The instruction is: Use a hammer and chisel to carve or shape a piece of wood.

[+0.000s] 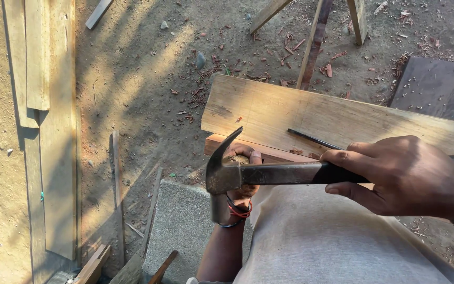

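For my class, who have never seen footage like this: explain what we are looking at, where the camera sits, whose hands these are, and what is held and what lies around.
There is no machine here. A camera worn on a person's head looks down at their two bare hands, outdoors over sandy ground. The right hand grips the dark handle of a claw hammer, held sideways. The left hand, with bands on its wrist, rests partly hidden behind the hammer head at the near edge of a wide wooden plank; what it holds cannot be told. A thin dark rod lies on the plank. Long boards lie to the left, wood chips are scattered about.
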